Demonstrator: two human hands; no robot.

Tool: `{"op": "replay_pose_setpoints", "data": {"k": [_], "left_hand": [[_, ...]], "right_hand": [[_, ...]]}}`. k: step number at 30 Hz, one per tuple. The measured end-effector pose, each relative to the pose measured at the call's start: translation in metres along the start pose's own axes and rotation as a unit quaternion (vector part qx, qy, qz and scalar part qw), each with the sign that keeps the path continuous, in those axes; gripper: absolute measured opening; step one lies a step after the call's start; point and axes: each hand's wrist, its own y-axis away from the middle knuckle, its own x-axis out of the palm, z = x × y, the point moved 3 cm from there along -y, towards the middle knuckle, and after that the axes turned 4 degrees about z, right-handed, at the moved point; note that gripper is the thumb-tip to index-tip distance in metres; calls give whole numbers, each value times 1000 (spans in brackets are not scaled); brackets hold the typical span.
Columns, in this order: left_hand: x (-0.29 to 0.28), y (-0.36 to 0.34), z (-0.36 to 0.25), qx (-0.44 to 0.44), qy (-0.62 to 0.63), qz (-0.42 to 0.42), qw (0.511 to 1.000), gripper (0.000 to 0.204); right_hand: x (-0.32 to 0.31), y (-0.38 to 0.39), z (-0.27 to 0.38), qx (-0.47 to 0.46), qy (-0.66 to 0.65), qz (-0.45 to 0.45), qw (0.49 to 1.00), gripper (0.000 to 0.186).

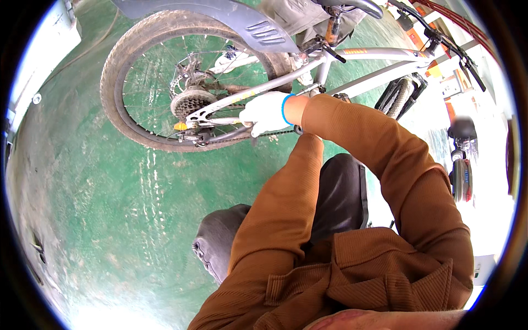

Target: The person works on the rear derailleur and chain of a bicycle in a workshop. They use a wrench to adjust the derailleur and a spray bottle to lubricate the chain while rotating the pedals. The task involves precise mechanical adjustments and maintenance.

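Observation:
A grey bicycle point(379, 53) stands before me, its muddy rear wheel point(118, 71) to the left. My right hand point(267, 113), in a white glove with a blue cuff, reaches across to the lower rear frame tube, right of the cassette point(192, 103). Its fingers are curled at the tube and the chain point(278, 133); what they pinch is too small to make out. My left forearm point(289, 190) runs up beneath the right one, and the left hand is hidden behind the right wrist. The rear derailleur point(202, 136) hangs left of the glove.
A grey plastic mudguard point(242, 25) arches over the rear wheel. Beyond the bicycle stands a person in grey trousers point(286, 16) and light shoes. The handlebar point(434, 36) and front tyre point(397, 98) lie to the right. A dark wheeled object point(462, 165) is farther right. Green painted floor point(115, 209) spreads leftward.

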Motion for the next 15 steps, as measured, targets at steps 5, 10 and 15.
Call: {"op": "replay_pose_setpoints", "data": {"k": [5,10,15], "left_hand": [[10,0,-3,-31,17,36,999,36],[7,4,-8,-57,28,46,997,35],[4,11,-17,-55,12,18,998,33]], "right_hand": [[16,-9,-32,0,-107,-45,993,38],[7,6,-36,74,-69,-28,994,35],[8,20,-38,88,-34,-56,994,29]]}}
